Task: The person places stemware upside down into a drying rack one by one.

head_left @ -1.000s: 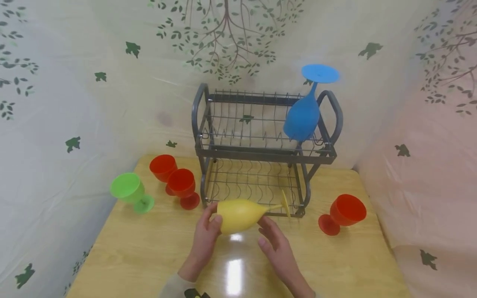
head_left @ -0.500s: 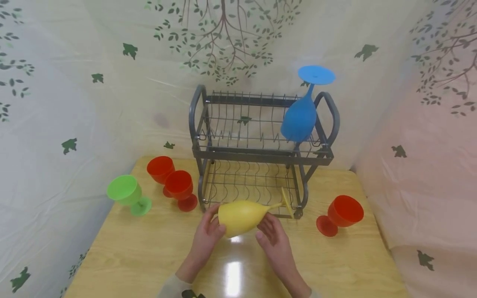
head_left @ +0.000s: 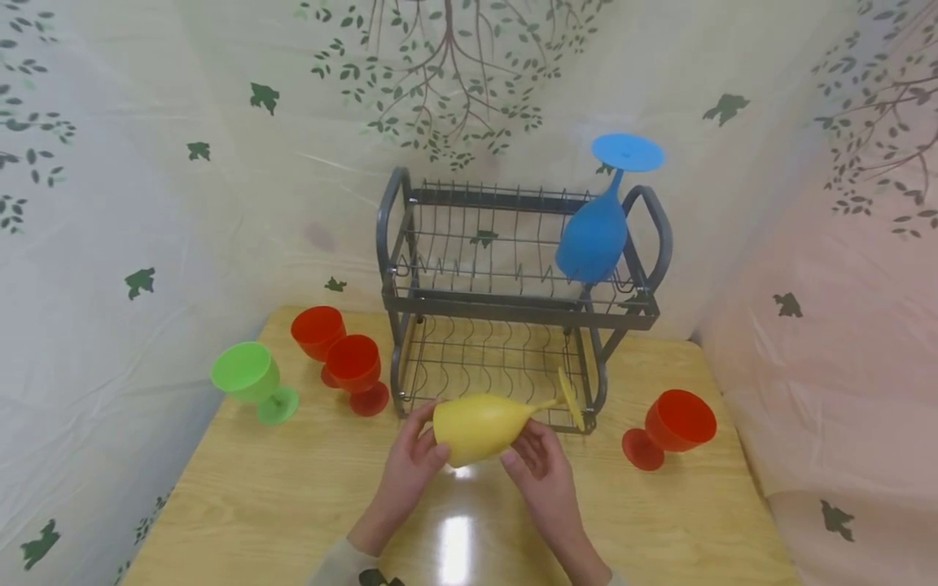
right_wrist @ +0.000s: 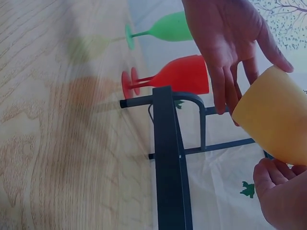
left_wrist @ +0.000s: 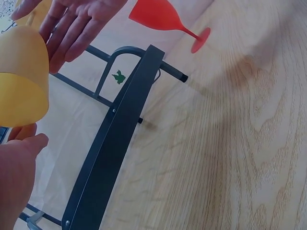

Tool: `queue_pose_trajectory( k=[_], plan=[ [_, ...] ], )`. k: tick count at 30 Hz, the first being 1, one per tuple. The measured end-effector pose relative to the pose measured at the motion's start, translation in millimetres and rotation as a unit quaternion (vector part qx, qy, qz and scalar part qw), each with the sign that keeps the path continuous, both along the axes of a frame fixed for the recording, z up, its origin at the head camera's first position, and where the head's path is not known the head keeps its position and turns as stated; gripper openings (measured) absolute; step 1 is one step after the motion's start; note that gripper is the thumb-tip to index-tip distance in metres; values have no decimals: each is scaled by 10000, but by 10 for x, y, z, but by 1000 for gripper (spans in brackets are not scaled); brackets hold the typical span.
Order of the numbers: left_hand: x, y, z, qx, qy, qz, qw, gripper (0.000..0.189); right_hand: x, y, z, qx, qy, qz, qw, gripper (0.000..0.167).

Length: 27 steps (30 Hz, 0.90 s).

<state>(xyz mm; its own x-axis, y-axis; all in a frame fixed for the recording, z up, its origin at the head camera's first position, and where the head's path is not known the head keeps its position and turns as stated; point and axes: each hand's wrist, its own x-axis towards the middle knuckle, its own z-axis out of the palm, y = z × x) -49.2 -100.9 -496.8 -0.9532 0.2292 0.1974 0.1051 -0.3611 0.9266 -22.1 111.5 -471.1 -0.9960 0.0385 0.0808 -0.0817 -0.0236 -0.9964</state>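
Note:
A yellow plastic goblet lies on its side in the air before the rack, its mouth to the left and its foot to the right. My left hand pinches it at the rim, thumb in front and fingers behind. At the stem end, the fingers of my right hand touch the underside of the bowl, with the thumb apart from it. In the left wrist view, those right-hand fingers look fairly straight beside the bowl. The right wrist view shows the left thumb along the rim.
A dark two-tier dish rack stands behind the goblet. In its top right corner a blue goblet leans upside down. Left on the table stand a green goblet and two red goblets; another red goblet stands right.
The yellow goblet has shifted slightly right, its foot end tilting a little. My right fingers have come in closer under the bowl. My left hand keeps its hold at the rim.

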Motion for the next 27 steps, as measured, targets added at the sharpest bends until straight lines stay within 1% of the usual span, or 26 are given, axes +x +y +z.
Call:
queue_pose_trajectory(
  k=[6,9,12,17,19,21,23,25,26,27],
  plan=[
    [6,27,-27,-34,-134,-112,9998,70,-11,-6,5,-304,14,-90,9995,45],
    [0,47,-28,-71,-207,-159,9996,73,-22,-1,32,-461,88,-113,9988,43],
    [11,60,-31,-76,-206,-240,9995,75,-20,13,55,-544,140,-153,9983,43],
    [40,83,19,-230,-274,-360,9987,79,-27,57,92,-525,289,-255,9979,47],
    [46,88,54,-382,-252,-371,9983,81,-39,78,100,-545,374,-298,9974,48],
    [46,88,93,-520,-144,-377,9978,84,-51,100,109,-622,442,-351,9965,49],
    [43,79,138,-719,90,-263,9970,85,-62,122,125,-699,513,-400,9954,49],
    [29,62,184,-973,458,-28,9942,85,-70,143,142,-711,566,-466,9948,49],
    [18,50,211,-1118,680,123,9913,85,-71,154,153,-731,580,-488,9944,49],
    [9,36,241,-1303,911,312,9868,84,-72,166,166,-720,598,-506,9943,49]
  ],
)
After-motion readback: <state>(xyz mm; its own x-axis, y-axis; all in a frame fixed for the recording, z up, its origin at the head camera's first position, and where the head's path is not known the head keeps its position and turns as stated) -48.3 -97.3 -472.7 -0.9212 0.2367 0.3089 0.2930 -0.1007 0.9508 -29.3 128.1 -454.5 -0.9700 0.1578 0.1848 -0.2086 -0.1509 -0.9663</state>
